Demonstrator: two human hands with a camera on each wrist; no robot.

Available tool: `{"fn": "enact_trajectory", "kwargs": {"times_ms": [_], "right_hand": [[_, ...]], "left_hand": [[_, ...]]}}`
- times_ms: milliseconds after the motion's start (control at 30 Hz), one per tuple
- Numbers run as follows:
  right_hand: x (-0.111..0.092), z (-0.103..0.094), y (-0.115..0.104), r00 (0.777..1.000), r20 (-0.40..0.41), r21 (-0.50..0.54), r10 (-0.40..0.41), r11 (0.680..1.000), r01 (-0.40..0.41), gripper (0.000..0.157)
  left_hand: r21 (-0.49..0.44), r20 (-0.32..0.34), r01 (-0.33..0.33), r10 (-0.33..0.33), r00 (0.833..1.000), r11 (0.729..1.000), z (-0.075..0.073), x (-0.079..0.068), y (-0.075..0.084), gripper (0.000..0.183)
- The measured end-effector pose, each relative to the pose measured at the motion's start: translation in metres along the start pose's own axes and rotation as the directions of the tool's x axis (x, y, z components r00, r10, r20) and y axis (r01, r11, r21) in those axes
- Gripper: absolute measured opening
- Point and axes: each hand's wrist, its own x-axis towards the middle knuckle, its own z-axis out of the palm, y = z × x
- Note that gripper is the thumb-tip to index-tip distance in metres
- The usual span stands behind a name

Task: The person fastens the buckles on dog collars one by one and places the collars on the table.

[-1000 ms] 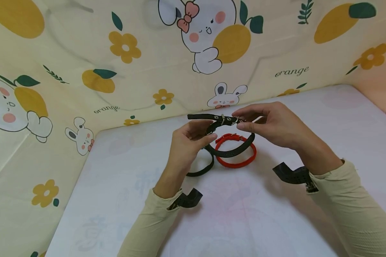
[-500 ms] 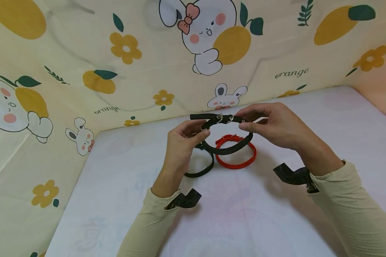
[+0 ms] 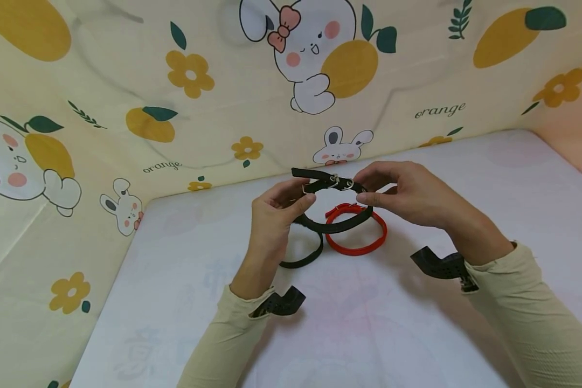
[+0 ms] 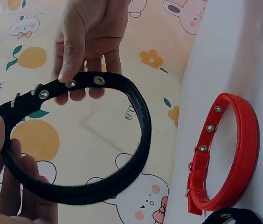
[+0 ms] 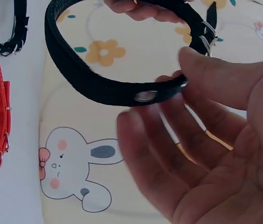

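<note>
A black pet collar (image 3: pixel 337 227), fastened into a loop with a metal buckle and a ring, is held up above the table between both hands. My left hand (image 3: pixel 276 221) pinches its left side near the buckle, thumb in front. On the right, my right hand (image 3: pixel 412 194) pinches the band by its metal eyelets, as the left wrist view also shows. The collar's loose strap end points left over the left fingers. Below lies a red collar (image 3: pixel 354 251), buckled in a loop. Beside it rests another black collar (image 3: pixel 302 264), partly hidden behind the left hand.
All of this is over a white table (image 3: pixel 359 334). Behind it and at the left stands a cream cloth backdrop (image 3: pixel 271 118) printed with rabbits, oranges and flowers. Black straps (image 3: pixel 438 262) stick out from both sleeve cuffs.
The held collar has shifted slightly left, and its loose strap end now tilts upward. My left hand moved a little left, and my right hand slid slightly left and down.
</note>
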Motion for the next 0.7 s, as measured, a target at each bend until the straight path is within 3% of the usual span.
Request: {"fn": "enact_trajectory", "kwargs": {"times_ms": [133, 300, 500, 700], "right_hand": [[0.000, 0.003, -0.001, 0.999, 0.002, -0.012, -0.045, 0.999, 0.045, 0.035], [-0.001, 0.010, -0.007, 0.996, -0.040, 0.045, -0.082, 0.995, 0.084, 0.040], [0.000, 0.019, -0.011, 0.986, -0.084, 0.084, -0.143, 0.985, 0.150, 0.032], [-0.002, 0.020, -0.011, 0.974, -0.164, 0.098, -0.155, 0.980, 0.172, 0.027]], "left_hand": [[0.033, 0.021, -0.028, 0.027, 0.999, 0.999, 0.002, -0.001, -0.004, 0.030], [0.123, 0.084, -0.071, 0.061, 0.995, 0.990, 0.006, -0.003, -0.007, 0.029], [0.181, 0.122, -0.076, 0.055, 0.991, 0.980, 0.008, -0.006, -0.007, 0.029], [0.251, 0.141, -0.133, 0.100, 0.985, 0.959, 0.008, -0.007, -0.006, 0.026]]}}
